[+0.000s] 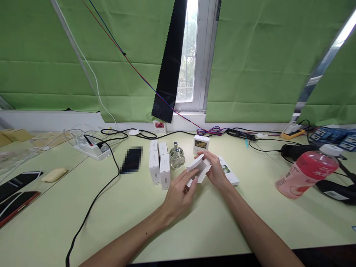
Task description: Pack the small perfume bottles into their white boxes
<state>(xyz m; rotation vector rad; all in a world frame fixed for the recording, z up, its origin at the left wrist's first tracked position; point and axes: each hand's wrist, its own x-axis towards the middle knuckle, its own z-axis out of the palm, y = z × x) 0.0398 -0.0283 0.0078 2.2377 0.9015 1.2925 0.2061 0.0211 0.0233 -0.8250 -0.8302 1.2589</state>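
Both my hands on the small white carton (pixel 198 168), held just above the table (pixel 194 222). Left hand (pixel 178 194) nearer me, fingertips pinching its lower-left edge; right hand (pixel 215 171) wraps the far-right end. Carton's long axis runs lower-right to upper-left, flap open. Just behind: glass bottles (pixel 177 157), upright white boxes (pixel 160 167) left, flat printed box (pixel 229 172) right. Open room only toward me

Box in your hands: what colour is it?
Plain white; the box is held by the left hand and right hand. Head view shows it best.
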